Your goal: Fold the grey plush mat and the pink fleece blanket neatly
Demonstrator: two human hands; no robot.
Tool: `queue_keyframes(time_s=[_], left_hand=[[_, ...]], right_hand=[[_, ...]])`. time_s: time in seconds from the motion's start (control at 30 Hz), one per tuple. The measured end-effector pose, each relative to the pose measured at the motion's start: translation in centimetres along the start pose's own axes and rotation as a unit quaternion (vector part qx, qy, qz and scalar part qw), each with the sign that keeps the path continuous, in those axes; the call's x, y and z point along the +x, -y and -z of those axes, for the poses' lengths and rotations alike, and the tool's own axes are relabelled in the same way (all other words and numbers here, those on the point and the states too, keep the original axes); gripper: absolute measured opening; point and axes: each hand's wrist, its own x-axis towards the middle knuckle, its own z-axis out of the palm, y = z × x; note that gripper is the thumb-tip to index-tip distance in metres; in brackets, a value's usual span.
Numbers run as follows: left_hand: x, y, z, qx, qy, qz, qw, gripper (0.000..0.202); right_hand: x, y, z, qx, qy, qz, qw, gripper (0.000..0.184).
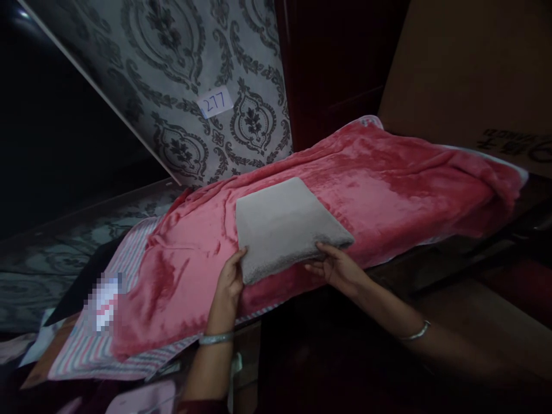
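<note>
Lying folded into a flat square, the grey towel (pixel 284 227) sits on top of the pink blanket (pixel 379 190), near the middle of the view. The left hand (pixel 230 284) grips its near corner at about 7 o'clock, thumb on top and the fingers hidden beneath the cloth. The right hand (pixel 334 265) pinches the near edge at about 5 o'clock, thumb above, fingers curled under and partly out of sight. Each wrist carries a bangle.

What bears the blanket is hard to make out: only a dark edge shows under its right end, at 3 o'clock. A striped cloth (pixel 92 351) peeks out below the blanket at 8 o'clock, with a blurred patch beside it. The lower right is too dark to read.

Bare blanket surrounds the towel on every side, widest toward 2 o'clock. Behind, at 11 o'clock, a patterned panel (pixel 190 69) leans, bearing a label (pixel 215 102) reading 277. A cardboard box (pixel 470 75) stands at 1 o'clock, cut off by the frame, its contents unseen.
</note>
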Motion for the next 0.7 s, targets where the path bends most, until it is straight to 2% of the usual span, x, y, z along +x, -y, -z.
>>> queue_keyframes(time_s=[0.1, 0.17, 0.43, 0.57, 0.7], left_hand=[[-1.4, 1.4, -0.3, -0.067, -0.036, 0.026, 0.997, 0.026], [-1.9, 2.1, -0.5, -0.116, -0.033, 0.019, 0.993, 0.027], [-3.2, 5.0, -0.4, -0.183, 0.08, -0.068, 0.978, 0.039], [-3.4, 5.5, -0.4, -0.177, 0.038, -0.065, 0.981, 0.047], [-3.4, 5.2, -0.4, -0.181, 0.019, -0.051, 0.982, 0.052]], right_hand=[[-0.5, 0.3, -0.4, 0.018, -0.018, -0.019, 1.0, 0.018], [-0.8, 0.3, -0.5, 0.021, -0.023, -0.028, 0.999, 0.019], [-0.5, -0.5, 0.0, 0.016, -0.055, -0.022, 0.998, 0.023], [-0.1, -0.7, 1.2, 0.01, -0.045, 0.022, 0.999, 0.023], [0.0, 0.5, 2.9, -0.005, -0.055, 0.091, 0.994, 0.019]])
